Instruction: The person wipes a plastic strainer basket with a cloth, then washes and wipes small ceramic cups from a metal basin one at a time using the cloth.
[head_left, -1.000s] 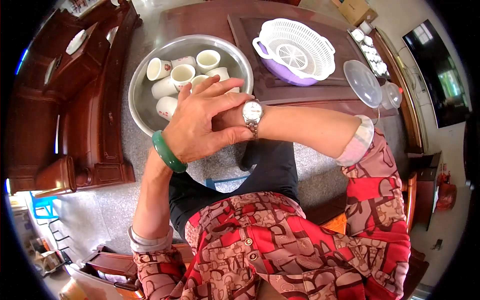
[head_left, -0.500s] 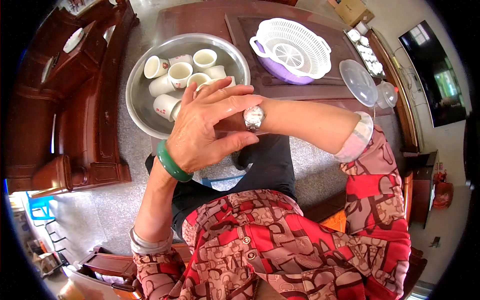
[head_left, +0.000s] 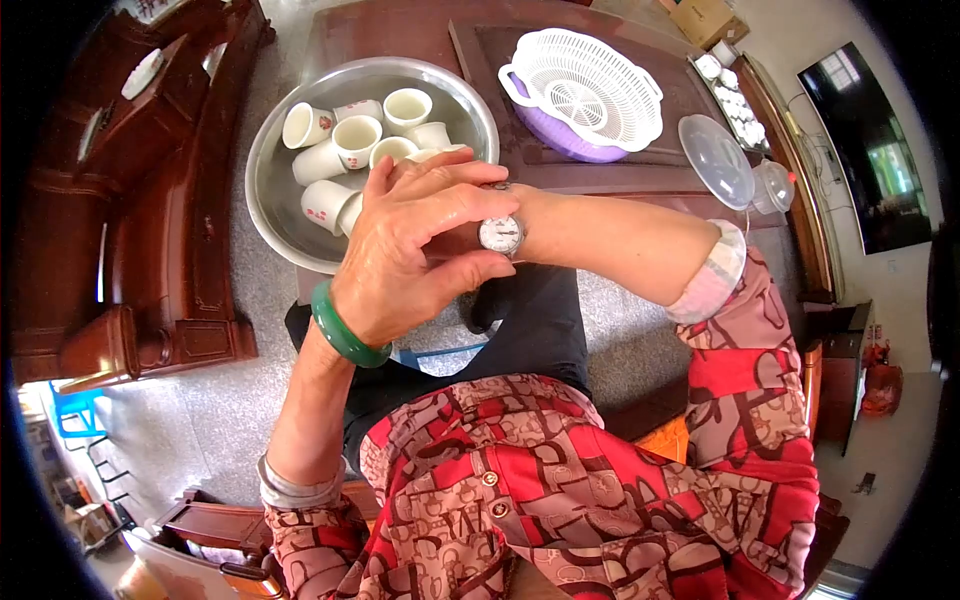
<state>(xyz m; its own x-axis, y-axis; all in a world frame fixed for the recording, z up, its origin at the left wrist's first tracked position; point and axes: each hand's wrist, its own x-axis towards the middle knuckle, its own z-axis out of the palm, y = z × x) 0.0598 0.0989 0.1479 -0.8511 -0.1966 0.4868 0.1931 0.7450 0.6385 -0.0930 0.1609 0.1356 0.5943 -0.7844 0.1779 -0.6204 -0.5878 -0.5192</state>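
Observation:
My left hand [head_left: 405,245], with a green bangle [head_left: 343,328] on its wrist, reaches across to my right wrist. Its thumb and fingers close around the silver wristwatch [head_left: 500,236] there, the thumb at the lower edge of the watch. My right hand [head_left: 455,243] is mostly covered by the left one, so its fingers are hidden. Just beyond both hands stands a wide metal basin [head_left: 262,190], holding several white cups [head_left: 357,140] with red markings, some upright and some on their sides.
On the dark wooden table [head_left: 620,180] a white plastic strainer [head_left: 590,90] rests in a purple basin [head_left: 560,135]. To its right are a clear lid [head_left: 717,160], a clear container [head_left: 773,187] and a tray of small white cups [head_left: 730,100]. A carved wooden bench [head_left: 190,200] stands at left.
The wristwatch has shifted slightly left and turned under my left hand's fingers. The basin and strainer appear slightly higher in view.

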